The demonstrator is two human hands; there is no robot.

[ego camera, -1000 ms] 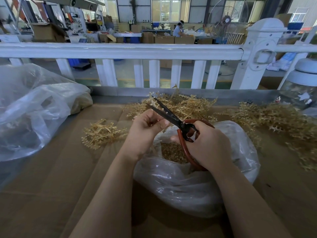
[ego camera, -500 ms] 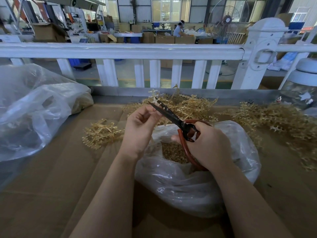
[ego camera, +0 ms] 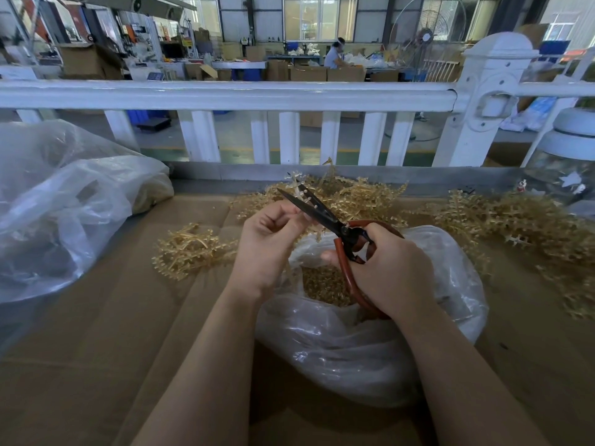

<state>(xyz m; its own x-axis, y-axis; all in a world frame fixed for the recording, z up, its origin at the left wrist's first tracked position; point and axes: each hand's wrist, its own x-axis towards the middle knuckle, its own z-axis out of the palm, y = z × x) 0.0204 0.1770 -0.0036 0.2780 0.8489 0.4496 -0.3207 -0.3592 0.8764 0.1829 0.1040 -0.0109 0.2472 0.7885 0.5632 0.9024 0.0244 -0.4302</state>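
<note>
Snips should fall above the clear plastic bag (ego camera: 354, 355): left hand (ego camera: 267, 249) pinching the pale plastic sprig (ego camera: 298, 189), right hand (ego camera: 389, 275) gripping red-handled black scissors (ego camera: 318, 212).

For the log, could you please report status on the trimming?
Left hand pinches sprig. Right hand grips scissors, blades open at sprig. Bag beneath hands; nothing blocks blades.

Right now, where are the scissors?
In the head view, the scissors sit near the middle, held by the right hand over the clear plastic bag, their blades at the sprig that the left hand pinches.
</note>
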